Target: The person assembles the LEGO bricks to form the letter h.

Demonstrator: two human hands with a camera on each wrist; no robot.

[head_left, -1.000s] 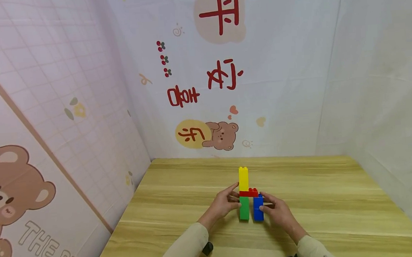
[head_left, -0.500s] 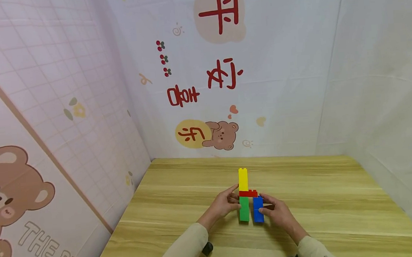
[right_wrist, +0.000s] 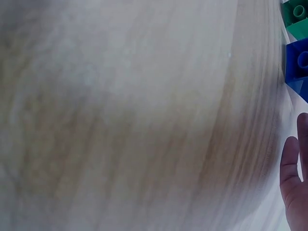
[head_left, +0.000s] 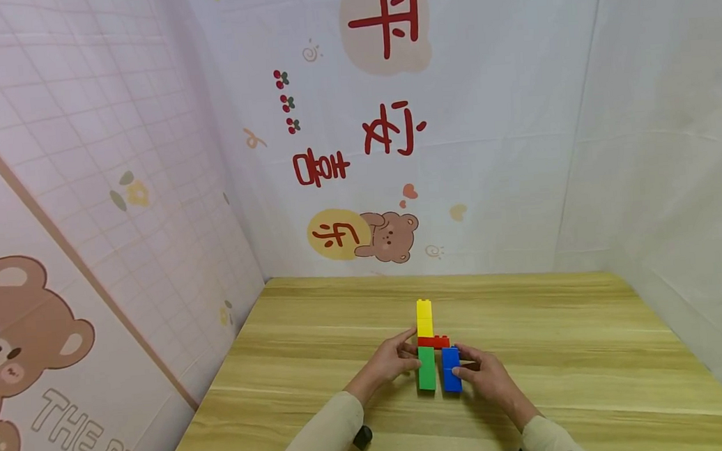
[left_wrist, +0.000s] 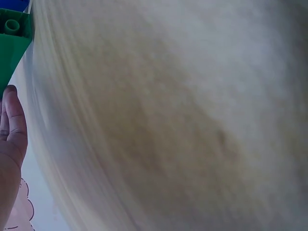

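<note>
A toy building-brick structure is held between both hands. Its left leg is green bricks [head_left: 427,371] and its right leg is blue bricks [head_left: 452,373]. A flat red brick [head_left: 433,343] bridges them, with stacked yellow bricks [head_left: 425,317] above its left end. My left hand [head_left: 386,365] grips the green side, thumb on green, index finger reaching up to the yellow. The blue leg is pinched by my right hand [head_left: 487,376], thumb in front. In the left wrist view, the hollow underside of a green brick [left_wrist: 12,45] shows; the right wrist view shows a blue brick's underside [right_wrist: 293,67].
A wood-grain table [head_left: 318,326] lies below the hands. Printed white cloth [head_left: 493,139] hangs behind it, and another printed cloth [head_left: 164,197] hangs on the left. Dark objects [head_left: 363,437] sit at both wrists.
The brick structure has shifted slightly toward me and a little left, and its yellow top looks lower and shorter. Both hands keep their hold.
</note>
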